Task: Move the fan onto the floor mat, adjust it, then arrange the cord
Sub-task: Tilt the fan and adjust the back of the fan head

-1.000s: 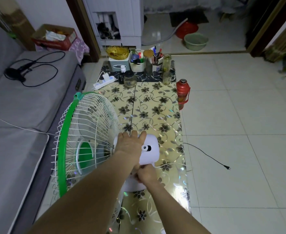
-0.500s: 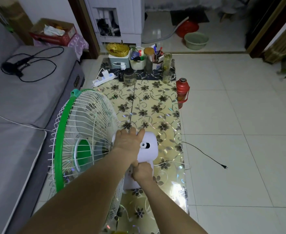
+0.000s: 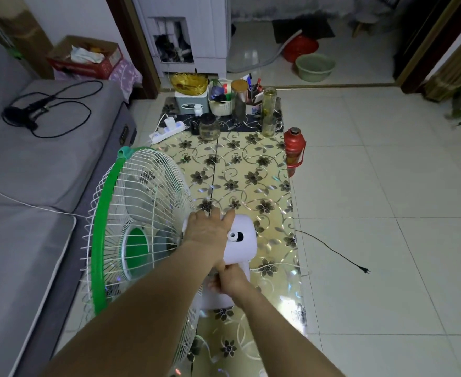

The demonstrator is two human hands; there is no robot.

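Fan (image 3: 142,227) stands on floor mat (image 3: 251,170). Left hand (image 3: 209,232) lies flat on motor housing; right hand (image 3: 230,280), just below, grips neck. Risk: tipping onto sofa (image 3: 28,186); cord (image 3: 330,250), right of the hands, may snag.

Green-rimmed white fan (image 3: 142,227) upright on floral floor mat (image 3: 240,172), black cord (image 3: 330,250) across tiles
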